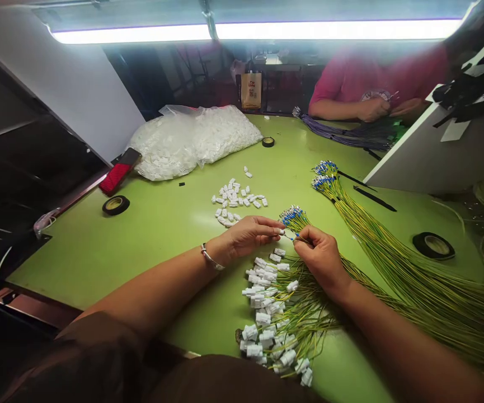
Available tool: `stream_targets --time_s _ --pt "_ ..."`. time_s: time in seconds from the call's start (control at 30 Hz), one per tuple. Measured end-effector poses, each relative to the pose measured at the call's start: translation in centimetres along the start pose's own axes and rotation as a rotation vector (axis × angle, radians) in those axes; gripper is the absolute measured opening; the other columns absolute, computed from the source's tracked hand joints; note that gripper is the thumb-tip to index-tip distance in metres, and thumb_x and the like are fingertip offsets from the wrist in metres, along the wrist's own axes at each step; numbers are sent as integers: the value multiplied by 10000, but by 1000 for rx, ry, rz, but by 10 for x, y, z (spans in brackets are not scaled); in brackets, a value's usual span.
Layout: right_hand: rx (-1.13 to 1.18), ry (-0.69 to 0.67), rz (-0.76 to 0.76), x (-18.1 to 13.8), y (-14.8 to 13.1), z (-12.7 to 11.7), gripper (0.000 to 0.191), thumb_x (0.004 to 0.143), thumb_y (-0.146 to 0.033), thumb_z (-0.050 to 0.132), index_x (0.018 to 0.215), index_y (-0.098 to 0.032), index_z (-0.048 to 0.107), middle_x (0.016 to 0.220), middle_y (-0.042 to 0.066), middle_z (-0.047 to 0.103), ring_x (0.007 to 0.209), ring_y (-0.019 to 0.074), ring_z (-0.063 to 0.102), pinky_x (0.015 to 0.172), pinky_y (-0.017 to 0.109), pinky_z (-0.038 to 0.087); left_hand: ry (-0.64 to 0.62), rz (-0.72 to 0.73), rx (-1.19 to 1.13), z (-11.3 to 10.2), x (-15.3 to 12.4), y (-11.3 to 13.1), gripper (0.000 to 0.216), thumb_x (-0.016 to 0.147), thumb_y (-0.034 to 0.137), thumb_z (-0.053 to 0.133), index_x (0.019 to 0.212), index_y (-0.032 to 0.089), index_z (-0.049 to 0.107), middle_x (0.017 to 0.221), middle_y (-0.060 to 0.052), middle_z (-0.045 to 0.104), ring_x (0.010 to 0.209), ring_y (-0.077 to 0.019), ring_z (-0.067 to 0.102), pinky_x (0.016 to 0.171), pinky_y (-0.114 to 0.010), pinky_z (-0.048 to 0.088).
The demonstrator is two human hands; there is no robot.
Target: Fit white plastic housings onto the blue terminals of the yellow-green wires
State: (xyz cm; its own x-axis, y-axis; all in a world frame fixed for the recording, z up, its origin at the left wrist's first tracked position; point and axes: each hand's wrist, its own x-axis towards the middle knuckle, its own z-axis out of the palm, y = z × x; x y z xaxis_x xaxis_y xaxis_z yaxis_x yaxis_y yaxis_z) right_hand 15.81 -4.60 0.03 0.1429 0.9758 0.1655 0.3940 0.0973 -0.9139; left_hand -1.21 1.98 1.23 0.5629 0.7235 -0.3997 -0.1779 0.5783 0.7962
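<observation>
My left hand [250, 235] pinches a small white connector [281, 231] at its fingertips. Just to its right, my right hand [319, 254] pinches a yellow-green wire with a blue terminal [292, 238], whose tip almost meets the connector. Both hands hover over the green table [141, 240]. Below them lies a heap of wires fitted with white connectors [273, 319]. A bundle of bare yellow-green wires [393, 263] fans out to the right. Loose white connectors [237, 201] lie scattered behind my hands.
Two clear bags of white connectors [195, 140] sit at the back. Black tape rolls lie at the left [116, 205], back [268, 141] and right [433, 245]. A red phone [119, 171] lies left. Another person in pink [371, 84] handles purple wires [342, 133] across the table.
</observation>
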Motion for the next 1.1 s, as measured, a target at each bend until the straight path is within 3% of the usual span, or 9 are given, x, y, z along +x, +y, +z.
stream_targets --time_s 0.3,0.6,0.77,1.1 --pt "-29 8 -14 -3 -3 -1 142 655 -227 530 541 -193 453 497 -56 342 478 79 280 459 224 254 -77 -54 -13 -4 1 -1 216 690 130 744 889 79 678 749 -83 693 578 -64 616 611 -166 509" --pt "-73 -24 -33 -2 0 1 145 648 -215 526 537 -194 434 497 -60 332 486 81 284 465 221 255 -87 -6 93 -1 -1 -5 340 573 241 832 814 70 665 719 -69 685 592 -83 630 626 -193 512" --pt "-146 -39 -78 -2 9 4 135 664 -188 524 562 -196 435 510 -65 350 494 83 299 480 220 269 -27 105 194 1 1 -17 337 594 314 814 759 74 644 642 -54 669 561 -103 633 592 -216 513" --pt "-283 -48 -161 -1 12 7 154 672 -203 530 553 -199 431 499 -60 390 483 86 327 491 228 280 99 129 139 10 0 -27 381 528 322 840 720 70 629 618 -51 665 548 -104 631 591 -218 510"
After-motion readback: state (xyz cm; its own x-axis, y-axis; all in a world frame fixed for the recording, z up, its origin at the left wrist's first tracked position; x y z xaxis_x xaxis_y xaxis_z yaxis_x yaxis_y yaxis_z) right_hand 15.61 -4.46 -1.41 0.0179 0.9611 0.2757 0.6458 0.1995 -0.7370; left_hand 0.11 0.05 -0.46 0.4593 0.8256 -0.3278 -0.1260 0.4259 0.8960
